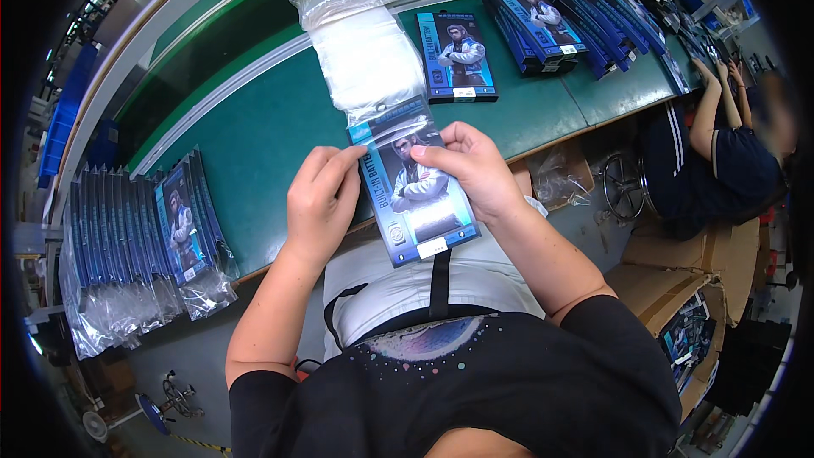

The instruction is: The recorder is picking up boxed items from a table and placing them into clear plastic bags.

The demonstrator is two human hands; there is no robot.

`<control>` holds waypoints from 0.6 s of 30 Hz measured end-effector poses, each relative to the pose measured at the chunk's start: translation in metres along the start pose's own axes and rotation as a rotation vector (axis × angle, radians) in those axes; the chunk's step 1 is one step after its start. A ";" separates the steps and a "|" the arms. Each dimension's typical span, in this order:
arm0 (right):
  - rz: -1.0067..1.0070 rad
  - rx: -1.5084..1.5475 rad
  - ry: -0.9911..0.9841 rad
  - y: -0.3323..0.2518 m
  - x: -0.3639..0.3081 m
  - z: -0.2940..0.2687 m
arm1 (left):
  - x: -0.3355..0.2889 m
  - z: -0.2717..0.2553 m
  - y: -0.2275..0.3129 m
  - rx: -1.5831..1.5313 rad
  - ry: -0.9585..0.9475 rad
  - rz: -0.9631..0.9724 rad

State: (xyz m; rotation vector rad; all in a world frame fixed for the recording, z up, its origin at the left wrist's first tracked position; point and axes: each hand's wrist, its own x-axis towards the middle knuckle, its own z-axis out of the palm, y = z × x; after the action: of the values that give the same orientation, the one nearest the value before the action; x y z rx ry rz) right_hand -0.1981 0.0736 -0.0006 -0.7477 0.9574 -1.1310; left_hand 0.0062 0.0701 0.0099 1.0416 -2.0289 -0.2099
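A flat blue-and-black printed box [424,203] is held tilted in front of me at the table's near edge. Clear film glints across its upper part; I cannot tell how far the film covers it. My right hand [475,174] grips the box's right side, thumb on the front face. At the upper left edge, my left hand [320,199] has its fingertips pinched together on the box or its film. Just beyond the box lies a stack of clear plastic bags [369,59]. A similar box [458,55] lies face up to the right of the bags.
Bagged boxes [119,229] stand in a row at the green table's left end. More boxes [534,25] are piled at the far right. A cardboard carton [678,288] with packages stands on the right, below a co-worker [721,144] at the same table.
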 end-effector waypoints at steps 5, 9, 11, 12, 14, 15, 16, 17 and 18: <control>0.003 0.087 -0.057 0.003 -0.015 0.002 | -0.007 0.009 0.004 -0.938 0.182 -0.885; 0.046 -0.096 -0.195 0.011 -0.018 0.001 | 0.002 0.012 0.020 -1.461 0.159 -1.127; 0.008 -0.109 -0.280 -0.002 -0.023 0.005 | 0.009 0.000 0.012 -1.336 0.058 -1.032; -0.025 -0.240 -0.374 -0.012 -0.031 0.002 | 0.009 0.001 -0.002 -1.490 0.168 -1.037; -0.032 -0.356 -0.415 -0.028 -0.037 -0.001 | 0.017 -0.010 -0.004 -1.545 0.196 -1.053; -0.035 -0.469 -0.459 -0.037 -0.038 0.000 | 0.018 -0.010 0.001 -1.541 0.230 -1.054; -0.132 -0.633 -0.452 -0.047 -0.039 0.005 | 0.014 -0.008 0.015 -1.485 0.181 -1.013; -0.137 -0.634 -0.454 -0.045 -0.035 0.007 | 0.008 -0.004 0.034 -1.429 0.135 -0.972; -0.460 -0.700 -0.379 -0.039 -0.028 0.007 | 0.006 -0.002 0.053 -1.370 0.052 -0.930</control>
State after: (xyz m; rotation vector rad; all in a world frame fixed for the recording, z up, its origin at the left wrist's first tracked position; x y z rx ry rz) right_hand -0.2108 0.0895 0.0436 -1.7542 0.8726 -0.9747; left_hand -0.0259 0.1003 0.0402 0.8744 -0.7534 -1.7034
